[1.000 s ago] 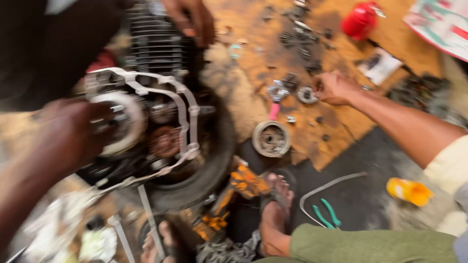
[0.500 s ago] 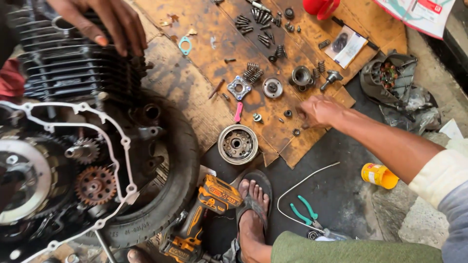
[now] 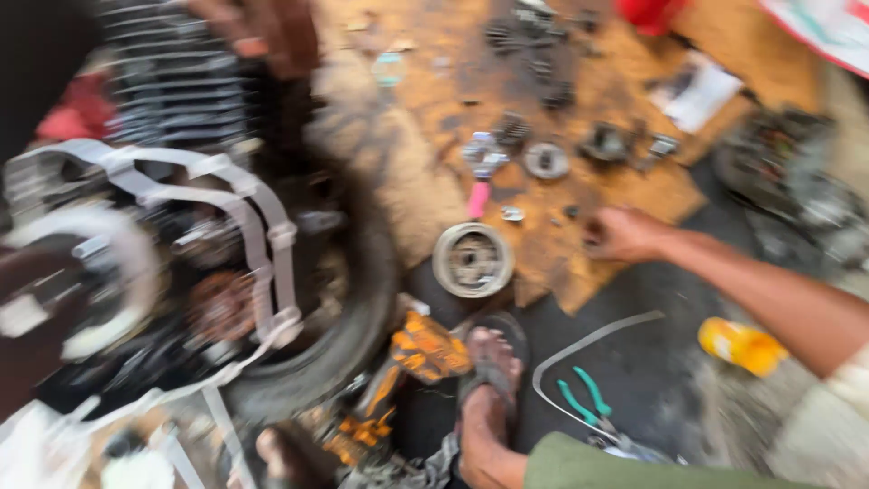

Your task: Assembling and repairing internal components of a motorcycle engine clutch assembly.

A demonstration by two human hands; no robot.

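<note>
Workshop floor, dark and oil-stained, with a worn brown board (image 3: 434, 190) laid over it as the working surface; everything in view is motion-blurred. Item: engine (image 3: 172, 272), opened, at your left, resting in an old black tyre (image 3: 362, 308); its side cover is off, so the pale gasket line, a rust-coloured gear and a round silver part show inside, and the finned cylinder block stands at the upper left. Item: loose parts spread over the board, among them a round silver clutch drum (image 3: 472, 260) at the board's near edge, a ring-shaped part (image 3: 546, 160), a cluster of springs and small dark pieces further up, and a pink-handled tool (image 3: 478, 199). Judged from this spread, stripping looks well advanced, with the case open and many pieces already out; the internals that remain in the case appear yet to be dealt with. Item: your right hand (image 3: 625, 234), down on the board's right edge among small dark parts, fingers curled; whether it holds anything you cannot tell. Item: your left hand (image 3: 36, 308), a dark blur over the open case at the far left, grip unreadable. Item: another person's hand (image 3: 262, 32) on the cylinder fins. Also present: orange power tool (image 3: 421, 349), sandalled foot (image 3: 489, 380), green-handled pliers (image 3: 584, 403), yellow bottle (image 3: 738, 344), red container at the top edge.
</note>
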